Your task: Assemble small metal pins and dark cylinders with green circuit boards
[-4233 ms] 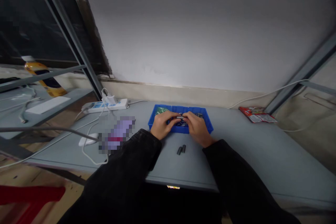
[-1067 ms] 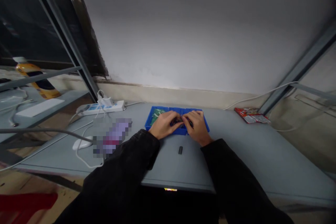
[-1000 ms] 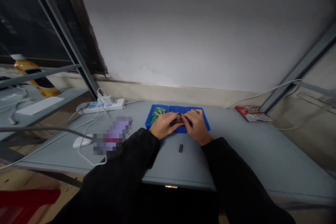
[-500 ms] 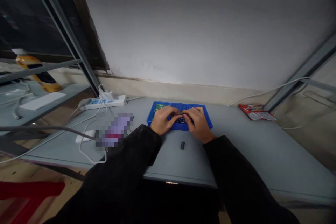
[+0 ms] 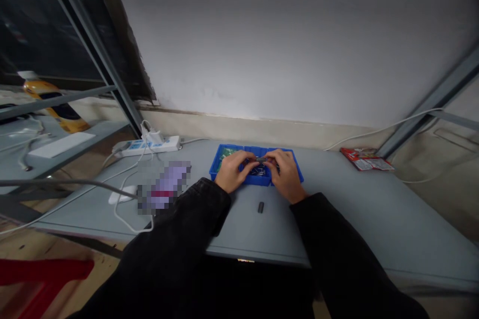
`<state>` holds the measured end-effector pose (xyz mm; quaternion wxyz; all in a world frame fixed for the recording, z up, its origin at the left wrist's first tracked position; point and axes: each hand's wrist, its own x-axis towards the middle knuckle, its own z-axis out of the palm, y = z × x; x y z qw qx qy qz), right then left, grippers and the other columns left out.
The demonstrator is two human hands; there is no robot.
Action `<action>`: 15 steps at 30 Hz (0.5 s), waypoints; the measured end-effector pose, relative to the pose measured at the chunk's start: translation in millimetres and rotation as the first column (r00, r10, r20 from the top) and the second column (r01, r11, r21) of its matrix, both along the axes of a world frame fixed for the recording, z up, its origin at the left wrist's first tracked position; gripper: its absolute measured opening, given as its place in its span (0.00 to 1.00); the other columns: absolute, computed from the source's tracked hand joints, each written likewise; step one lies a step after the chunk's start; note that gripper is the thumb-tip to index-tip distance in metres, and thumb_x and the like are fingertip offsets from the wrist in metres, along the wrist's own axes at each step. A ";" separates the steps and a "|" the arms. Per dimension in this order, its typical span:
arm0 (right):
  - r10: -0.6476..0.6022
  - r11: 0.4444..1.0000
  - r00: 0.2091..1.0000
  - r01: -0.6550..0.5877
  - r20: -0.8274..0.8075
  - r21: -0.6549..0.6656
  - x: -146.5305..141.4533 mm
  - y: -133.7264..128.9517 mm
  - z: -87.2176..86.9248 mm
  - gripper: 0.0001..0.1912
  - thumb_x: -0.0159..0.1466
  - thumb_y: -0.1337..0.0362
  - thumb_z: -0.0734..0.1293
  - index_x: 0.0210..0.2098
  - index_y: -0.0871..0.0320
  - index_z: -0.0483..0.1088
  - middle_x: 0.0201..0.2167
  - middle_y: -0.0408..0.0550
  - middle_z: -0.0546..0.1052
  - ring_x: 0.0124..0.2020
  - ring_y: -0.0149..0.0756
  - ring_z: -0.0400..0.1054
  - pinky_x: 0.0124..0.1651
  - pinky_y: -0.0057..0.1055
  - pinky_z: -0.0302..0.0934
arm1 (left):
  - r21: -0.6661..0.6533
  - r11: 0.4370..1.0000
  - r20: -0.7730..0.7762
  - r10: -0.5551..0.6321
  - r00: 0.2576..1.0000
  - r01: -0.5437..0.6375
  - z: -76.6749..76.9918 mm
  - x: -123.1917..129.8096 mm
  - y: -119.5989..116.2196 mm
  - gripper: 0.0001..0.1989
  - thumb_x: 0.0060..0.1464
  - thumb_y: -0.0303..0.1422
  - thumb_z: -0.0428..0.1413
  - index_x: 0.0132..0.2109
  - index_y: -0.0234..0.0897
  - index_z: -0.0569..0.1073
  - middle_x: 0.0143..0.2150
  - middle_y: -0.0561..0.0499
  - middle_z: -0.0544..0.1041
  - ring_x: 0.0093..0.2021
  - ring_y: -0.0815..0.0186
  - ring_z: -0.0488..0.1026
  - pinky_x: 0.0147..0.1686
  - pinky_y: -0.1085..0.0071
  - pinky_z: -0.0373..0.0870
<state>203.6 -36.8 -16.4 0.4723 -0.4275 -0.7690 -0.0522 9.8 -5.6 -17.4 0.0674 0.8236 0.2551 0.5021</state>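
Observation:
Over a blue divided tray [image 5: 258, 180], my left hand [image 5: 232, 171] and my right hand [image 5: 285, 175] meet at the fingertips. Both pinch a small dark grey piece [image 5: 261, 159] between them; its kind is too small to make out. Green circuit boards [image 5: 227, 152] lie in the tray's left compartment. Shiny metal parts [image 5: 258, 171] fill some of the middle one, and my right hand covers much of the right one. In front of the tray, a small dark grey oblong piece [image 5: 261, 207] lies on the grey table [image 5: 243, 224].
To the left are a white power strip [image 5: 149, 146] with cables, and a blurred-out purple object [image 5: 168, 184]. A red packet [image 5: 366, 159] lies at the right. An orange bottle [image 5: 56, 102] stands on the neighbouring table at far left.
My right fingers have shifted slightly on the small piece, and more of the piece and of the metal parts below it shows. The oblong piece on the table stays put.

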 end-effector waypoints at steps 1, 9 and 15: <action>0.002 1.000 1.000 -0.002 0.003 0.004 -0.1 0.0 0.1 0.06 0.70 0.65 0.60 0.42 0.55 0.69 0.37 0.47 0.76 0.39 0.40 0.68 0.49 0.39 0.57 | -0.004 1.000 0.007 -0.001 1.000 0.001 0.1 0.1 -0.2 0.07 0.62 0.33 0.59 0.44 0.34 0.74 0.38 0.49 0.79 0.35 0.69 0.75 0.40 0.71 0.73; 0.009 1.000 0.999 -0.010 0.041 0.017 1.3 1.9 -2.2 0.07 0.72 0.64 0.59 0.43 0.55 0.69 0.37 0.47 0.76 0.39 0.40 0.68 0.47 0.39 0.56 | 0.030 1.000 -0.013 -0.003 1.000 0.003 1.3 -0.2 -0.5 0.07 0.62 0.32 0.58 0.46 0.34 0.76 0.40 0.48 0.80 0.37 0.68 0.76 0.41 0.68 0.75; 0.040 0.999 0.998 -0.042 0.053 0.035 1.8 4.4 -4.5 0.08 0.73 0.63 0.58 0.43 0.56 0.68 0.38 0.48 0.76 0.40 0.40 0.68 0.46 0.38 0.55 | 0.035 0.999 0.016 -0.034 0.999 0.033 3.3 0.6 -2.2 0.06 0.62 0.31 0.59 0.45 0.35 0.77 0.40 0.47 0.80 0.38 0.67 0.76 0.41 0.68 0.75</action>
